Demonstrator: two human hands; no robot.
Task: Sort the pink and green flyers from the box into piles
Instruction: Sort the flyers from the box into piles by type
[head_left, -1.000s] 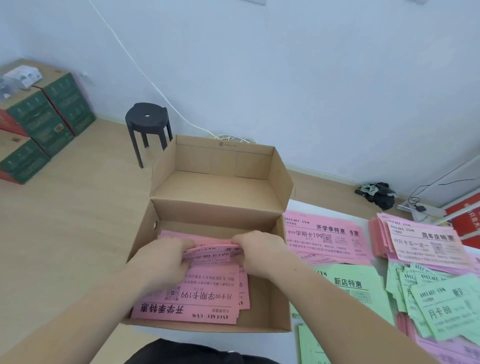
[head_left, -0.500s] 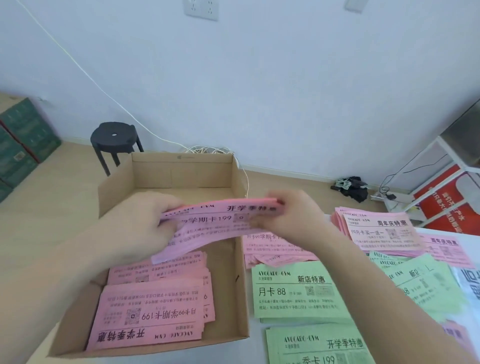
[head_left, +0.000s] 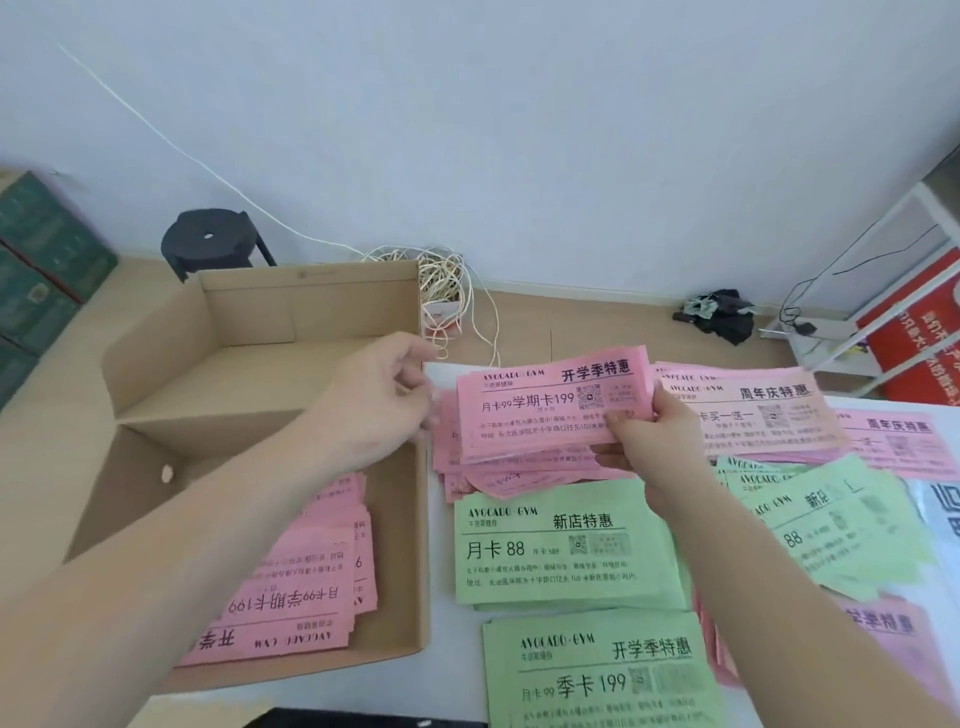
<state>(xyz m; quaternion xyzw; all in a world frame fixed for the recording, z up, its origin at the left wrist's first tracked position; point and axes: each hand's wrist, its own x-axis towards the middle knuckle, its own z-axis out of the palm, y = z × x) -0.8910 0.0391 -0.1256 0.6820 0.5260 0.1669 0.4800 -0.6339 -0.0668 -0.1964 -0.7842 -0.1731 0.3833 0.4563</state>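
My right hand (head_left: 652, 441) pinches the lower right corner of a small stack of pink flyers (head_left: 545, 402), held just above a pink pile (head_left: 467, 473) on the white table. My left hand (head_left: 382, 395) hovers at the stack's left edge with loosely curled fingers, holding nothing. The cardboard box (head_left: 400, 519) stands at the left with more pink flyers (head_left: 291, 597) in its near compartment; its far compartment is bare. Green flyer piles lie in front: one (head_left: 561, 551) in the middle and one (head_left: 597, 670) nearest me.
Further pink piles (head_left: 753, 410) and a loose green pile (head_left: 831, 525) cover the table's right side. On the floor beyond are a black stool (head_left: 213, 244), tangled white cord (head_left: 441, 280), green cartons (head_left: 36, 280) at the left and a white rack (head_left: 883, 291) with a red sign.
The pink stack has moved right, out of the box and over the pink pile on the table. My left hand has let go of it; only my right hand holds it now.
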